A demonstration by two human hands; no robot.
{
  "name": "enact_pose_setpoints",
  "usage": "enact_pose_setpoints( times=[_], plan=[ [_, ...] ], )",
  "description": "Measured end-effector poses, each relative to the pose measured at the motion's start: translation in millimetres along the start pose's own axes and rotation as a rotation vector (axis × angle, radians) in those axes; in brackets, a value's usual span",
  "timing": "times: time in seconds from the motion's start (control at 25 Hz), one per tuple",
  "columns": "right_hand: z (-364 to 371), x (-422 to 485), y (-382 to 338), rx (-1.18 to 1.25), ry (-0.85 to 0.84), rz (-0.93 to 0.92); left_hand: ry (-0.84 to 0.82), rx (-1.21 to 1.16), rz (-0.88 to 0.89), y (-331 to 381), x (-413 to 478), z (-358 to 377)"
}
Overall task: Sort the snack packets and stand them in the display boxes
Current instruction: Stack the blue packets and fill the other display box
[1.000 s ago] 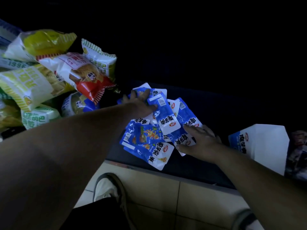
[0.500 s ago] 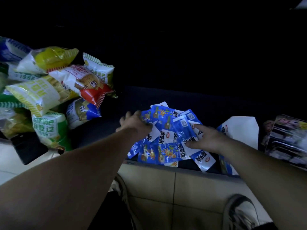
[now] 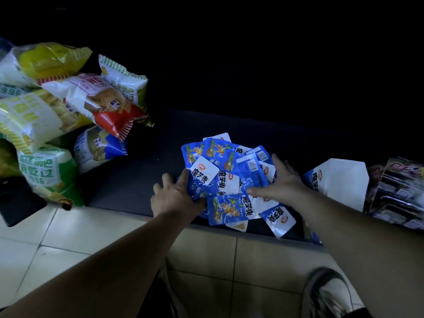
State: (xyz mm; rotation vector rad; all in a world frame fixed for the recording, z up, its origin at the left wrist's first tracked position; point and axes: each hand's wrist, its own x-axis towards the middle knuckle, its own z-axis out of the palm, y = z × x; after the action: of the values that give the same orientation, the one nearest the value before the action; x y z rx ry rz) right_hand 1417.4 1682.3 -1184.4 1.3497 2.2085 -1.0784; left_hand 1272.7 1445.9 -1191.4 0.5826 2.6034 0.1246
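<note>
A heap of several small blue and white snack packets (image 3: 226, 177) lies on the dark surface (image 3: 137, 175), some hanging over its front edge. My left hand (image 3: 176, 196) presses on the heap's left side, thumb on one packet, fingers spread. My right hand (image 3: 281, 182) lies flat on the heap's right side with straight fingers. A blue and white display box (image 3: 339, 182) stands just right of the heap, its inside hidden.
A pile of larger yellow, green, red and blue snack bags (image 3: 68, 106) fills the left. A box of dark packets (image 3: 399, 191) stands at the far right. A black object (image 3: 18, 203) sits at the left edge. Tiled floor (image 3: 91, 232) and my shoes (image 3: 328, 292) are below.
Both hands have dragged the blue packets toward the front edge and closer together. The heap is more bunched, and the view has shifted so the boxes at right show more.
</note>
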Motion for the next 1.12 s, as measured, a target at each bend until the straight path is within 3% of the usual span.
enact_pose_setpoints(
  times=[0.16,0.32,0.48,0.6,0.72,0.88,1.12],
  plan=[
    [14.9,1.8,-10.1,-0.144,0.135,-0.085,0.016,-0.210,-0.077,7.9,14.3,-0.3],
    [17.4,1.0,-20.0,-0.190,0.180,-0.118,0.041,-0.594,-0.103,2.0,17.1,2.4],
    [17.5,2.2,-23.8,-0.011,0.225,0.024,0.022,-0.401,-0.015,1.6,-1.4,3.9],
    [11.4,4.7,-26.0,0.106,0.288,0.067,0.042,-0.563,-0.074,-0.5,2.0,7.6],
    [-0.4,2.3,-29.3,0.136,0.298,0.035,0.072,-0.689,-0.203,-3.7,9.9,-4.4],
    [-12.0,-17.1,-25.3,0.136,0.167,-0.055,0.138,-0.812,-0.301,-3.5,4.7,-21.8],
    [-23.4,-39.0,-20.5,0.138,0.233,-0.175,0.247,-0.943,-0.264,-6.2,5.2,-40.2]
  ],
)
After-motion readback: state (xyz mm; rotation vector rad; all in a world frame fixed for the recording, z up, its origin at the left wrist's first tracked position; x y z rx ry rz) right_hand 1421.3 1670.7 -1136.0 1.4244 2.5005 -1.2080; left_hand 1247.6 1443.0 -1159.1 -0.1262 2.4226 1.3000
